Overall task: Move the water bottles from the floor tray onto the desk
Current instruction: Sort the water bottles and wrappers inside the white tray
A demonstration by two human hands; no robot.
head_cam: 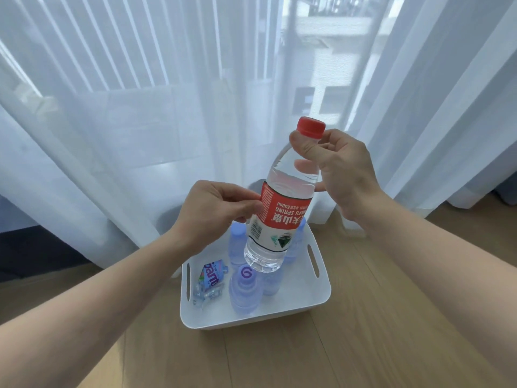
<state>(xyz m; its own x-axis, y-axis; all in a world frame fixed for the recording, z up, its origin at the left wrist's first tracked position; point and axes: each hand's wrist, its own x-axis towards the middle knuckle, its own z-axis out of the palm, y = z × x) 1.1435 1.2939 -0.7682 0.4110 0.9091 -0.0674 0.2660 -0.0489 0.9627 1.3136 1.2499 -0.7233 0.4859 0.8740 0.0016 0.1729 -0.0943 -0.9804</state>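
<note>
A clear water bottle with a red cap and red label (282, 208) hangs in the air above the white floor tray (305, 306), tilted with its cap up and to the right. My right hand (338, 169) grips its neck just under the cap. My left hand (215, 211) pinches the left edge of its label. In the tray stand several pale blue bottles with purple caps; the nearest one (244, 289) is at the front, and others are partly hidden behind the held bottle. A small crumpled bottle with a colourful label (209, 281) lies at the tray's left side.
The tray sits on a wooden floor (363, 345), close to sheer white curtains (140, 107) that hang to the floor in front of a window. No desk is in view.
</note>
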